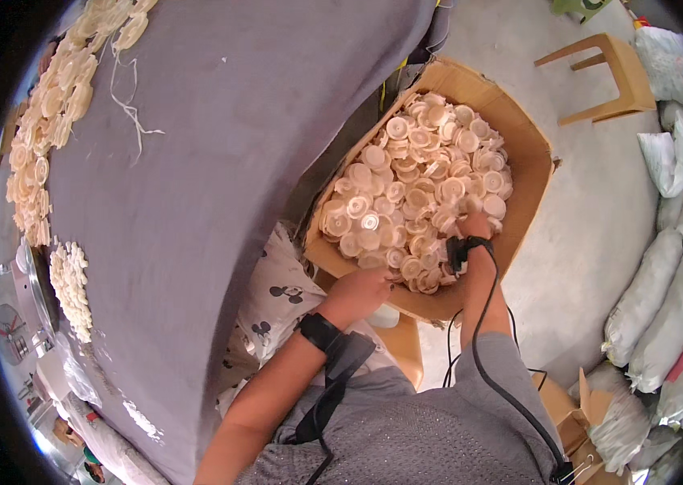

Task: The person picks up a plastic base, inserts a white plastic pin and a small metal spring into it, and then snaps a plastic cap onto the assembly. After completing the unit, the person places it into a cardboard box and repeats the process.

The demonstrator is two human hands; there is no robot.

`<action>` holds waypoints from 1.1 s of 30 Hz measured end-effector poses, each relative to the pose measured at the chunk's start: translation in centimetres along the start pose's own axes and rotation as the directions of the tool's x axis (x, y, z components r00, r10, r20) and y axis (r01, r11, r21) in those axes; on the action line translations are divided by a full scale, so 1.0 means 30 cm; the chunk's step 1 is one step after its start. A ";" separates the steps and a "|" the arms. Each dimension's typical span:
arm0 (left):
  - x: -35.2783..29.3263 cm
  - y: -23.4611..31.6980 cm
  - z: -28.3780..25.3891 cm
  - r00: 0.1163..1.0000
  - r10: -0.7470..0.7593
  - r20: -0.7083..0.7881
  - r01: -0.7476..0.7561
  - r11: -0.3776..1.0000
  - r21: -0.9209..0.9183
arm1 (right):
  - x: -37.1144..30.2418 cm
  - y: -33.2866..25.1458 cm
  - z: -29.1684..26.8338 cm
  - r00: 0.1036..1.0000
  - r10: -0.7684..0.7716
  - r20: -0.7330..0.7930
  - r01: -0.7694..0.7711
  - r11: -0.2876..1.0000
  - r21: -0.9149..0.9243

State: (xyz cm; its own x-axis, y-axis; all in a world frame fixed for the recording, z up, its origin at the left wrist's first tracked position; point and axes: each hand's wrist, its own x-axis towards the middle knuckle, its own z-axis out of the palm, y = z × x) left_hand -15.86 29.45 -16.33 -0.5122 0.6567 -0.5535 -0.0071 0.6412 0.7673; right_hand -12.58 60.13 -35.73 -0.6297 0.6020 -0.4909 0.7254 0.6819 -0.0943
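Observation:
A large cardboard box (531, 174) stands in front of me, heaped with round, pale translucent plastic lids (418, 194). My right hand (474, 222) reaches into the right side of the heap. Its fingers are blurred and partly hidden among the lids. At the box's near left edge is my left hand (361, 291), its fingers curled closed. Whatever its fingertips may hold is too small to make out. Black straps with cables circle both wrists.
A grey-covered table (196, 162) fills the left, with piles of pale plastic pieces (50, 113) along its far edge. Behind the box stands a tan plastic chair (624, 81). Stuffed white sacks (648, 283) line the right. A patterned cloth (281, 295) lies beside my left hand.

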 end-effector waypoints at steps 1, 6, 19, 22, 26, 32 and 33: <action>-0.002 -0.001 -0.006 1.000 -0.003 -0.011 0.003 1.000 0.000 | 0.014 -0.020 -0.046 0.999 0.009 -0.038 -0.010 1.000 -0.015; -0.009 0.029 -0.006 1.000 -0.031 -0.001 0.031 0.999 0.036 | 0.132 -0.022 -0.161 0.984 0.056 -0.168 -0.028 0.986 0.165; -0.010 0.071 0.031 0.994 -0.062 0.087 0.031 0.949 0.314 | -0.100 -0.504 0.054 0.705 -0.631 0.324 0.400 0.731 0.553; -0.028 -0.068 0.040 0.996 0.068 -0.056 -0.046 0.943 0.329 | -0.240 -0.726 -0.142 0.604 -0.646 0.466 0.657 0.735 0.167; -0.147 -0.105 -0.017 0.968 0.204 -0.146 -0.174 0.965 0.199 | -0.374 -0.795 -0.428 0.643 -0.717 0.268 0.614 0.692 0.379; -0.368 -0.018 -0.119 0.853 0.395 -0.341 -0.418 0.908 0.006 | -0.198 -0.678 -0.823 0.464 -0.884 -0.055 0.854 0.431 0.290; -0.456 -0.029 -0.128 0.863 0.356 -0.358 -0.412 0.907 -0.091 | -0.362 -0.742 -0.893 0.681 -0.728 0.078 0.642 0.644 0.416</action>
State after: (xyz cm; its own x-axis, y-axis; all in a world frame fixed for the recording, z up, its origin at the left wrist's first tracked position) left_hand -12.13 18.38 -8.20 -0.7520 0.6532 -0.0886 0.1260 0.2744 0.9533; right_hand -29.34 49.55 -5.09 -0.9354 -0.1192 -0.3329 0.1788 0.6530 -0.7360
